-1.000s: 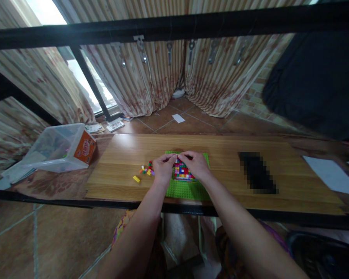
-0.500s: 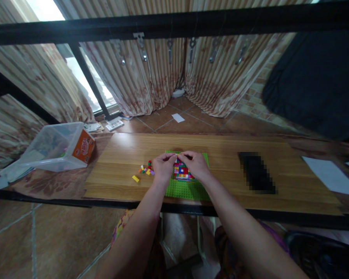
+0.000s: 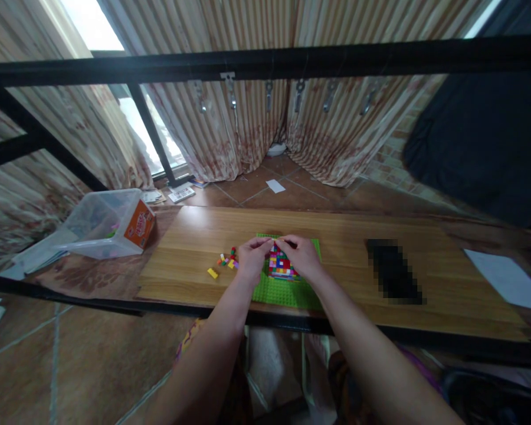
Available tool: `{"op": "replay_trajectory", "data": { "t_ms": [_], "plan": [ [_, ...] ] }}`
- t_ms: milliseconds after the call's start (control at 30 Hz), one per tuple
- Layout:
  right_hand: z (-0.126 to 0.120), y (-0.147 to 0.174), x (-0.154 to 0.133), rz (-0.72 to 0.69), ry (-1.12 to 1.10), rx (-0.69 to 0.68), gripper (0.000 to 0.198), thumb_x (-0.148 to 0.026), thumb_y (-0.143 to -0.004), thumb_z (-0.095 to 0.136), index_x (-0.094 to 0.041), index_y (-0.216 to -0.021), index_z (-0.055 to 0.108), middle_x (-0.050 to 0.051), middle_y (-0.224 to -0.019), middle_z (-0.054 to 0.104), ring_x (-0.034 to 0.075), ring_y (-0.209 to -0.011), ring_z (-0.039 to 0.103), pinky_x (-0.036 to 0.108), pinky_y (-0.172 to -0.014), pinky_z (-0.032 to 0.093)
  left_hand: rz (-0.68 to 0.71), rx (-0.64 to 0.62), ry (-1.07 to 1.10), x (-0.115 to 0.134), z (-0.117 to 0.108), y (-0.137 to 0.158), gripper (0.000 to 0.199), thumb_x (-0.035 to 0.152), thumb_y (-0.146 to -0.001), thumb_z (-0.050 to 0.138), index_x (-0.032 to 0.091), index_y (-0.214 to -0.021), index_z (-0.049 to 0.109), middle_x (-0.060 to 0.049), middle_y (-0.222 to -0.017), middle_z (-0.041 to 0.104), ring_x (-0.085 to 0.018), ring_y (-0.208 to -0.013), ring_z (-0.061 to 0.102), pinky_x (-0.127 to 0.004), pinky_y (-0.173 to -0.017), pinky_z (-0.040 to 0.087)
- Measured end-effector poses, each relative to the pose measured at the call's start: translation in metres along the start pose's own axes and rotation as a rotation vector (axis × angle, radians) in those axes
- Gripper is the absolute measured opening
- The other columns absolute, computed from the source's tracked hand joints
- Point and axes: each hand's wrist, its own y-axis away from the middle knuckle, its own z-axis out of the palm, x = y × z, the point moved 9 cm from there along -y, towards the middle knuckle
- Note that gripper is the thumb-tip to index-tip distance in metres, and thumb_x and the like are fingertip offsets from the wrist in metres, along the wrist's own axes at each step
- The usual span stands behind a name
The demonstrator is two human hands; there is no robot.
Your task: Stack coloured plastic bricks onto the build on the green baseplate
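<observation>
A build of many-coloured toy bricks [image 3: 282, 267] stands on a green studded baseplate [image 3: 287, 297]. Both hands meet at its far edge with their fingertips almost touching. My left hand [image 3: 252, 258] is closed in a pinch on a tiny toy brick there, mostly hidden by the fingers. From the other side, my right hand [image 3: 301, 255] pinches at the same spot, thumb and forefinger together. Part of the build's far side is covered by the hands. Left of my left hand lie several loose bricks [image 3: 232, 264], with a yellow brick [image 3: 213, 273] a little apart.
The wooden tabletop [image 3: 177, 265] carries a dark pixelated flat object [image 3: 396, 271] on the right. A clear plastic box [image 3: 108, 227] with an orange label stands at the left. White paper [image 3: 507, 277] lies far right. A black bar [image 3: 265, 65] with hanging hooks crosses beyond the table.
The whole view has shifted, so the table and hands sit slightly lower and further right in the picture. Both hands keep their pinch at the build's far edge.
</observation>
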Motion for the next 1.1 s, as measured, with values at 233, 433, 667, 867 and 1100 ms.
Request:
{"op": "replay_trajectory", "data": {
  "t_ms": [233,433,667,867,1100],
  "plan": [
    [-0.008,-0.001,0.022,0.115,-0.224,0.094,0.042,-0.054,-0.088,0.053,-0.021,-0.088,0.078,0.006,-0.095,0.079,0.024,-0.093,0.071,0.037,-0.087,0.052,0.016,0.032,-0.016,-0.002,-0.002,-0.003,0.026,0.038,-0.065,0.080,0.014,-0.072,0.073,0.001,-0.060,0.065,-0.010,-0.055,0.056,-0.023,-0.058,0.045],
    [-0.008,0.001,0.030,0.181,-0.269,0.145,0.042,-0.056,-0.085,0.055,-0.021,-0.087,0.078,0.008,-0.096,0.079,0.025,-0.095,0.072,0.038,-0.088,0.051,0.053,0.014,-0.089,-0.009,0.003,-0.006,0.026,0.041,-0.071,0.074,0.015,-0.075,0.075,0.000,-0.065,0.070,-0.013,-0.062,0.062,-0.024,-0.062,0.048],
    [-0.001,0.005,0.022,0.168,-0.277,0.076,0.038,-0.054,-0.079,0.063,-0.019,-0.081,0.078,0.004,-0.081,0.078,0.022,-0.080,0.069,0.033,-0.075,0.050,0.085,-0.018,-0.123,-0.008,0.005,-0.008,0.021,0.035,-0.068,0.074,0.015,-0.074,0.076,-0.001,-0.066,0.070,-0.013,-0.061,0.060,-0.024,-0.062,0.047],
    [0.003,0.000,0.030,0.222,-0.360,0.019,0.034,-0.053,-0.071,0.070,-0.021,-0.079,0.078,0.003,-0.081,0.078,0.022,-0.079,0.068,0.033,-0.075,0.050,0.068,-0.041,-0.110,-0.007,0.007,-0.009,0.019,0.032,-0.067,0.075,0.015,-0.073,0.076,0.000,-0.064,0.070,-0.013,-0.060,0.060,-0.025,-0.062,0.047],
    [0.004,-0.001,0.029,0.205,-0.353,-0.005,0.037,-0.055,-0.071,0.070,-0.020,-0.080,0.079,0.004,-0.081,0.078,0.022,-0.078,0.068,0.033,-0.075,0.051,0.131,-0.047,-0.177,-0.006,0.008,-0.013,0.018,0.030,-0.072,0.069,0.015,-0.075,0.078,-0.001,-0.065,0.070,-0.013,-0.060,0.058,-0.024,-0.062,0.046]
  ]
}}
